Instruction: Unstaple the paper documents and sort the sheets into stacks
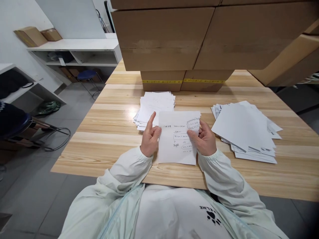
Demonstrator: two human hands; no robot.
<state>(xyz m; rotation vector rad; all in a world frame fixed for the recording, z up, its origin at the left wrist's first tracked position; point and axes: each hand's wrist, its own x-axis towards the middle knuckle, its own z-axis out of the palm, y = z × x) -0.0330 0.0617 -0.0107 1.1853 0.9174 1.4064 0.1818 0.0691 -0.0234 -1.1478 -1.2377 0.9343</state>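
A white sheet of paper (pixel 169 149) with handwritten lines, a boxed line and a scalloped outline is in front of me, above the table's near part. My right hand (pixel 204 139) grips its right edge, thumb on the written face and fingers curled behind. At the left edge is my left hand (pixel 150 137), index finger stretched up and thumb apart from it, the thumb tip against or just beside the paper. Beyond the sheet lies an uneven paper stack (pixel 157 103), partly hidden by it. To the right is a larger, fanned-out paper pile (pixel 239 126), with print on some sheets.
Large cardboard boxes (pixel 164 39) are stacked at the back of the wooden table (pixel 99 132), the upper ones overhanging the lower. Another carton (pixel 289 59) stands at the far right. On the left are a white shelf unit (pixel 74 44) and a blue stool (pixel 87 74).
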